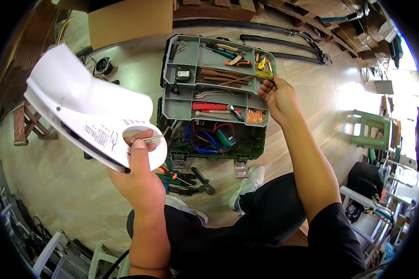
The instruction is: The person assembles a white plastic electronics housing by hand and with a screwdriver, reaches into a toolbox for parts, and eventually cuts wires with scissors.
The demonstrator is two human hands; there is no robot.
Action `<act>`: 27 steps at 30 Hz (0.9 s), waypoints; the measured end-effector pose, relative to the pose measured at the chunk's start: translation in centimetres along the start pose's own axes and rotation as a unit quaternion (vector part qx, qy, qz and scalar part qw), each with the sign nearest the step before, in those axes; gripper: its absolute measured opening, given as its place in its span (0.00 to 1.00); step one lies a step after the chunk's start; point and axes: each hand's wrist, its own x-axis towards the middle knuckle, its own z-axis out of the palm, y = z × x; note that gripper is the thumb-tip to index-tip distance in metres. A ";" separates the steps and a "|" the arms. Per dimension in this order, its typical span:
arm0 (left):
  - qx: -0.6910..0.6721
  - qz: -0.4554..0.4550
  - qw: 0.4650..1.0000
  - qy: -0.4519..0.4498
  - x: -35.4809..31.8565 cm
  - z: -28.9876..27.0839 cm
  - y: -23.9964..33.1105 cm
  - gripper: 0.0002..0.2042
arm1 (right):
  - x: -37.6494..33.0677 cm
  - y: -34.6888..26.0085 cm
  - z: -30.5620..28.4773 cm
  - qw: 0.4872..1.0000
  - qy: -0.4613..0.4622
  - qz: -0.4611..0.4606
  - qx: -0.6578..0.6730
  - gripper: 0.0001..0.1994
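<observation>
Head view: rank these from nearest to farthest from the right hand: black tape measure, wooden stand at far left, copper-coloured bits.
1. Copper-coloured bits: grey tray's lower right corner, just below the right hand.
2. Black tape measure: tray's left side.
3. Wooden stand: far left of the picture, beyond the tray.

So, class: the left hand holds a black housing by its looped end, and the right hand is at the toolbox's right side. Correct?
No: in the head view, the housing is white. The left hand holds it by its looped end, and the right hand is at the right side of the toolbox.
</observation>
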 end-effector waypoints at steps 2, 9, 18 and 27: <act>-0.003 -0.004 1.000 -0.007 0.1 0.0 0.1 0.09 | 0.7 0.9 0.0 0.999 0.018 0.002 -0.026 0.12; 0.004 -0.015 0.999 -0.042 0.0 -0.4 -0.8 0.11 | 3.6 2.4 1.9 0.983 -0.034 -0.019 -0.178 0.13; 0.013 -0.023 0.999 -0.025 0.3 -0.4 -1.3 0.11 | 6.2 3.4 0.9 0.962 -0.096 -0.007 -0.254 0.12; 0.040 -0.031 0.998 -0.040 0.3 -0.5 -2.0 0.12 | 7.3 1.9 -1.1 0.875 -0.156 -0.132 -0.438 0.10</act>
